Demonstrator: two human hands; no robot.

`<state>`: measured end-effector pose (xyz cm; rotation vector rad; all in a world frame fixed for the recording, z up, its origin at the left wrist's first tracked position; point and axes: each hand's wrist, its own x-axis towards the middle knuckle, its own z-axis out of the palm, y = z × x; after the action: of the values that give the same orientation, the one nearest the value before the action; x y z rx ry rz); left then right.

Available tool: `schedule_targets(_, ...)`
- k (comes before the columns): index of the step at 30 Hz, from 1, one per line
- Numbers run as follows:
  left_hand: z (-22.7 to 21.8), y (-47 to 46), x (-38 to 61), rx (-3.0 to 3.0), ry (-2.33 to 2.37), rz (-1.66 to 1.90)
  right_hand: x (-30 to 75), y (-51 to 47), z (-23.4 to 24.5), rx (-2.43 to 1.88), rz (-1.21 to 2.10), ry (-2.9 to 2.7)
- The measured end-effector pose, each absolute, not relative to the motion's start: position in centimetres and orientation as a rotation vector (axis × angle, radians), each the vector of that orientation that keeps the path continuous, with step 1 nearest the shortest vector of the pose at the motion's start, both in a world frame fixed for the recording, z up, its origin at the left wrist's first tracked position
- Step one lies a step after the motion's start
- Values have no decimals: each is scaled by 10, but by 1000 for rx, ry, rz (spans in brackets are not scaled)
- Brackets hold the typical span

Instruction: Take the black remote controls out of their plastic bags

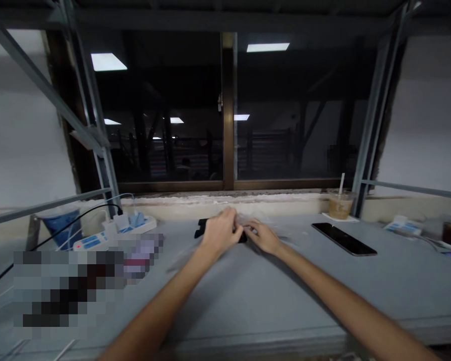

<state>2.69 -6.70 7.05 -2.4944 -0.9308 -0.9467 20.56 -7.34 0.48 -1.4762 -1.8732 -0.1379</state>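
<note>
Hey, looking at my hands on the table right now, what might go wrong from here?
1. The iced drink stands close behind the phone; a sweep of the right hand might tip it onto the screen.
2. The left hand covers most of the small black item, so a fumble may go unseen.
</note>
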Motion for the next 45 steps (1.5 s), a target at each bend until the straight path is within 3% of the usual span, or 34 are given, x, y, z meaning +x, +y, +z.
schedule_targets(4, 87, -48, 19, -2251, -923, -1175, 207, -75, 5, -1400, -194, -2008)
schedule_targets(10, 62, -17, 7, -2502, -618, -714, 205, -79, -2, -1373, -182, -2165)
schedule_targets(14, 32, 3, 5, -2599, -728, -650, 203, -83, 0, -1393, -128, -2125)
schedule_targets(20, 12, 1, 14, -2628, -867, -685, 199, -83, 1, -1436, 72, -1963)
schedule_targets(29, 28, 1, 3, -2456, -899, -867, 206, -80, -6, -1310, 458, -1933)
schedule_targets(39, 23, 14, -12, -2404, -1219, -963, 194, -89, 12, -1239, 347, -1925)
schedule_targets(45, 21, 13, -11, -2321, -1279, -1373, 211, -94, 30, -1257, -6, -1753)
